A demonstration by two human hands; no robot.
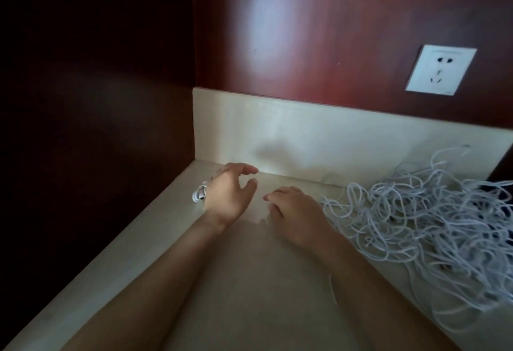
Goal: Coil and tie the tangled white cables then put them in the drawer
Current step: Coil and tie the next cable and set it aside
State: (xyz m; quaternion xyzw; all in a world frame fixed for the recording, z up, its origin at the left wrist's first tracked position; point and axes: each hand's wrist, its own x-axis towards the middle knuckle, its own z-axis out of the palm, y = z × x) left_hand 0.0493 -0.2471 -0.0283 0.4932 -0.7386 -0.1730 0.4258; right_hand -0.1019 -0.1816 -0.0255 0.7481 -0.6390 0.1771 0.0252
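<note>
A big tangle of white cables covers the right side of the cream countertop. A small coiled white bundle lies in the back left corner, partly hidden behind my left hand. That hand hovers over the counter with fingers apart and curved, holding nothing. My right hand rests palm down on the counter just left of the tangle, fingers slightly spread, empty; the nearest loops lie close to its wrist. No drawer is in view.
A cream backsplash runs along the back under a red-brown wall. A white wall socket sits at the upper right. A dark cabinet side closes off the left.
</note>
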